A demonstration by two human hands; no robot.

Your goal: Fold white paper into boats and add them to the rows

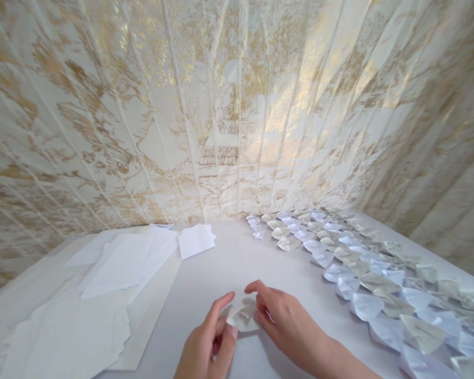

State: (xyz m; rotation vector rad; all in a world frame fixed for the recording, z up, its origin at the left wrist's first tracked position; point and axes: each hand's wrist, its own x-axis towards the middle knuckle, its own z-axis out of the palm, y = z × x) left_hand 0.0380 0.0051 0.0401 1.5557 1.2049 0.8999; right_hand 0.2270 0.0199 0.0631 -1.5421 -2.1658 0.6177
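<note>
A small off-white folded paper boat [243, 318] is at the front middle, just above the table, between my two hands. My left hand [215, 339] grips its left end, thumb in front and index finger stretched out past it. At its right end, my right hand [280, 316] has the lower fingers and thumb closed on the paper, while the index finger arches above. Parts of the fingers behind the paper are hidden.
Rows of white and cream paper boats [365, 305] cover the table's right side. Loose sheets of paper [69, 331] are stacked at the left, with white sheets [118, 263] on top. A smaller white stack [195, 241] lies further back. Behind the table [221, 271] hangs a gold-patterned curtain [237, 116].
</note>
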